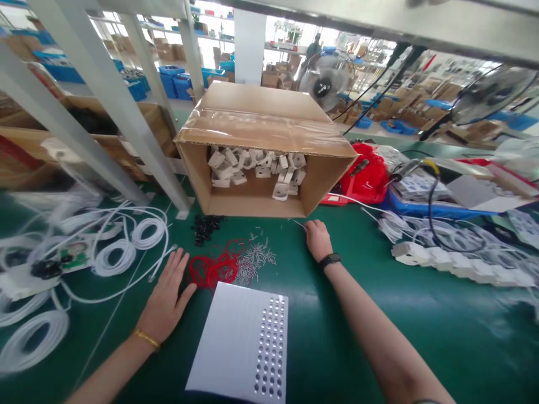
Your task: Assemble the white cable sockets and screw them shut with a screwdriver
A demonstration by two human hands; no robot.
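My left hand (166,297) lies flat and open on the green table (362,314), fingers stretched toward a heap of red rings (213,268). My right hand (316,238), with a black watch on the wrist, is closed in a pinch on a thin white wire (300,224) just in front of the cardboard box (261,151). The box lies on its side and holds several white plastic parts (256,168). A pile of small metal pins (256,261) and a white plate with rows of holes (244,342) lie between my hands.
Coils of white cable (122,252) spread over the left of the table. Small black parts (206,227) sit near the box. A red bag (366,174), white power strips (455,264) and a blue tray (421,207) are at the right. Grey frame posts (109,101) stand at the left.
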